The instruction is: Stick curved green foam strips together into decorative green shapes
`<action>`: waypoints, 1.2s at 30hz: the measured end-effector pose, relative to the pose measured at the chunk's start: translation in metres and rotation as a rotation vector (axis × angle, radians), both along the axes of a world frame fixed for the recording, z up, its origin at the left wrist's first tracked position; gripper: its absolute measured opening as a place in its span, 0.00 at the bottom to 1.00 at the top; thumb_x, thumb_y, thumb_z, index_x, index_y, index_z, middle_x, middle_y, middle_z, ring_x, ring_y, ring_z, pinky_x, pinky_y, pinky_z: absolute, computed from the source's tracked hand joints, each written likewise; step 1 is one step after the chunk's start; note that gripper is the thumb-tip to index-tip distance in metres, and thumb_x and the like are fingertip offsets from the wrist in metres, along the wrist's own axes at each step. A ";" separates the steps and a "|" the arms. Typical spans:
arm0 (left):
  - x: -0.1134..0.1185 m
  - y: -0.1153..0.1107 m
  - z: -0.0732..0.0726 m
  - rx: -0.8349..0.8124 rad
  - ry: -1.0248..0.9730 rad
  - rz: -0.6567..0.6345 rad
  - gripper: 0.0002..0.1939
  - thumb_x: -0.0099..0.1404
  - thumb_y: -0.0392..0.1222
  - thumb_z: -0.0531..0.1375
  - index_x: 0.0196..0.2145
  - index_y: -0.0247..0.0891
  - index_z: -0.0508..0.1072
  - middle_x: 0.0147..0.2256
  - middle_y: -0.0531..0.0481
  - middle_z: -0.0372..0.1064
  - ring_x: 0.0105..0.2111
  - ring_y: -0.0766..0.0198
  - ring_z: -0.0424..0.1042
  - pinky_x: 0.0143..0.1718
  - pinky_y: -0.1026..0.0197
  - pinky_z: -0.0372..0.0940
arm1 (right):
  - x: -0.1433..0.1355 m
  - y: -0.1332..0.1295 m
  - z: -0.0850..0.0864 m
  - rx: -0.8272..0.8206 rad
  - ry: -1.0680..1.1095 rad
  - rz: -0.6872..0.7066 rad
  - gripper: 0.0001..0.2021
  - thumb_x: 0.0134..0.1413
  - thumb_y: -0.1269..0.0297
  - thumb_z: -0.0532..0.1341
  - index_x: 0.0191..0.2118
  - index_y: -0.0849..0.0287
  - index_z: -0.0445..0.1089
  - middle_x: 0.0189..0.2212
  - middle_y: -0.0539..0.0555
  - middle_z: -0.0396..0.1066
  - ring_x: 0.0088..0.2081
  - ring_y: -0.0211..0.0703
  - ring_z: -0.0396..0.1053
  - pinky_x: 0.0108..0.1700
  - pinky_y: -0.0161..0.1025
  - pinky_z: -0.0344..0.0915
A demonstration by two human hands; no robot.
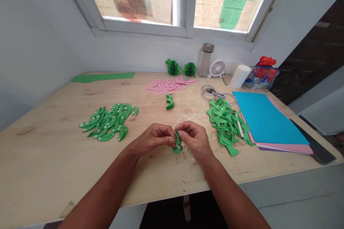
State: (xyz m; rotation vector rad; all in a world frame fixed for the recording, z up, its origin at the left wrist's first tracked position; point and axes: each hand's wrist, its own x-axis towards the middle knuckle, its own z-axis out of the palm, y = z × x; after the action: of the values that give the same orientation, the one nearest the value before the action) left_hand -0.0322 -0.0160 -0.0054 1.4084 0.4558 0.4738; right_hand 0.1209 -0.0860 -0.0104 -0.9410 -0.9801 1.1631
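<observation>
Between my two hands, over the front middle of the table, is a curved green paper cutout (176, 149) with pale patches on it. My left hand (158, 136) pinches its left side, while the fingers of my right hand (194, 136) pinch its upper end. Just beyond them stands a small stack of green cutouts (170, 102). To the left lies a spread pile of similar curved green cutouts (109, 121), many with white patches. Pink paper cutouts (169, 85) are heaped farther back.
Green paper scraps (223, 125) with a white marker (239, 128) lie right of my hands. Farther right are blue paper sheets (268, 116). Tape rolls (209, 93), a glass bottle (206, 61), a small fan (217, 68) and a white roll (240, 76) stand behind. Tiny white bits litter the wooden table (53, 157).
</observation>
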 end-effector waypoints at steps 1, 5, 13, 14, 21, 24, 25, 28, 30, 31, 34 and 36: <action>0.000 0.000 0.000 -0.003 0.002 0.001 0.09 0.55 0.41 0.65 0.26 0.31 0.74 0.25 0.46 0.74 0.27 0.64 0.73 0.31 0.62 0.67 | 0.000 0.000 0.000 0.001 0.010 -0.001 0.04 0.45 0.64 0.64 0.30 0.57 0.72 0.26 0.49 0.69 0.29 0.36 0.66 0.32 0.35 0.63; 0.000 0.000 0.000 -0.024 0.009 0.004 0.09 0.54 0.41 0.66 0.26 0.31 0.74 0.24 0.47 0.73 0.26 0.64 0.73 0.31 0.62 0.67 | 0.000 0.001 0.000 0.004 0.046 -0.011 0.04 0.46 0.64 0.64 0.30 0.57 0.71 0.26 0.48 0.69 0.28 0.35 0.66 0.32 0.34 0.63; 0.001 0.000 0.000 -0.032 0.017 -0.002 0.09 0.54 0.41 0.66 0.26 0.31 0.74 0.24 0.47 0.73 0.26 0.65 0.72 0.31 0.63 0.67 | 0.000 0.001 0.001 0.040 -0.012 -0.013 0.06 0.49 0.60 0.62 0.31 0.57 0.69 0.27 0.50 0.70 0.30 0.38 0.67 0.33 0.36 0.64; 0.001 0.000 0.000 -0.033 0.015 -0.002 0.09 0.54 0.41 0.66 0.25 0.31 0.74 0.24 0.47 0.73 0.26 0.65 0.72 0.30 0.64 0.67 | -0.001 0.001 0.003 0.048 -0.020 -0.031 0.06 0.49 0.60 0.62 0.31 0.57 0.69 0.27 0.50 0.70 0.31 0.38 0.67 0.35 0.37 0.64; 0.002 -0.002 0.003 -0.008 0.029 0.030 0.10 0.54 0.43 0.66 0.25 0.31 0.74 0.23 0.48 0.72 0.25 0.65 0.71 0.29 0.64 0.66 | 0.001 0.004 0.005 -0.020 -0.029 -0.289 0.07 0.49 0.60 0.62 0.31 0.57 0.69 0.30 0.52 0.72 0.34 0.40 0.68 0.39 0.38 0.64; 0.002 -0.002 0.003 -0.004 0.034 0.033 0.11 0.54 0.44 0.66 0.25 0.31 0.74 0.23 0.47 0.72 0.25 0.65 0.71 0.29 0.63 0.65 | 0.003 0.006 -0.002 -0.095 -0.085 -0.326 0.08 0.47 0.59 0.62 0.29 0.59 0.70 0.30 0.54 0.73 0.34 0.41 0.67 0.38 0.39 0.63; 0.002 -0.002 0.002 -0.001 0.034 0.040 0.11 0.54 0.44 0.66 0.25 0.31 0.74 0.23 0.47 0.72 0.25 0.65 0.71 0.29 0.63 0.65 | 0.004 0.007 -0.004 -0.109 -0.109 -0.331 0.08 0.47 0.60 0.62 0.30 0.59 0.71 0.31 0.54 0.73 0.35 0.42 0.67 0.38 0.39 0.63; 0.002 -0.001 0.001 0.017 0.031 0.075 0.11 0.55 0.44 0.65 0.26 0.31 0.74 0.24 0.48 0.72 0.25 0.66 0.70 0.29 0.64 0.64 | 0.005 0.008 -0.008 -0.107 -0.140 -0.342 0.12 0.44 0.66 0.62 0.39 0.57 0.71 0.41 0.54 0.72 0.37 0.41 0.67 0.37 0.37 0.63; 0.002 0.000 0.000 0.034 0.024 0.104 0.11 0.55 0.44 0.65 0.26 0.31 0.74 0.24 0.48 0.71 0.25 0.67 0.69 0.29 0.64 0.63 | 0.005 0.008 -0.006 -0.112 -0.152 -0.342 0.12 0.44 0.66 0.61 0.39 0.56 0.72 0.41 0.53 0.72 0.38 0.41 0.67 0.38 0.37 0.62; 0.003 0.000 0.000 0.042 0.023 0.121 0.11 0.55 0.44 0.65 0.26 0.31 0.74 0.24 0.48 0.71 0.25 0.67 0.68 0.29 0.65 0.63 | 0.005 0.008 -0.004 -0.118 -0.159 -0.341 0.10 0.46 0.65 0.60 0.37 0.57 0.73 0.39 0.53 0.73 0.39 0.42 0.67 0.39 0.38 0.62; 0.004 0.001 -0.002 0.062 0.029 0.167 0.12 0.55 0.45 0.65 0.26 0.31 0.73 0.24 0.48 0.71 0.24 0.67 0.67 0.28 0.65 0.62 | 0.004 0.006 0.001 -0.118 -0.167 -0.328 0.10 0.50 0.60 0.58 0.30 0.59 0.74 0.32 0.53 0.74 0.38 0.43 0.68 0.41 0.38 0.62; 0.005 0.001 -0.003 0.075 0.039 0.177 0.12 0.55 0.45 0.64 0.26 0.31 0.73 0.24 0.48 0.71 0.24 0.67 0.67 0.27 0.65 0.61 | 0.003 0.005 0.003 -0.096 -0.167 -0.297 0.11 0.51 0.58 0.57 0.30 0.59 0.74 0.31 0.53 0.74 0.37 0.42 0.69 0.41 0.38 0.62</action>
State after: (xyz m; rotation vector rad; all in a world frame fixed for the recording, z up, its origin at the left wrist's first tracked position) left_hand -0.0274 -0.0151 -0.0087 1.4584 0.6028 0.6125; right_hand 0.1241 -0.0814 -0.0076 -1.2314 -0.8857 0.8981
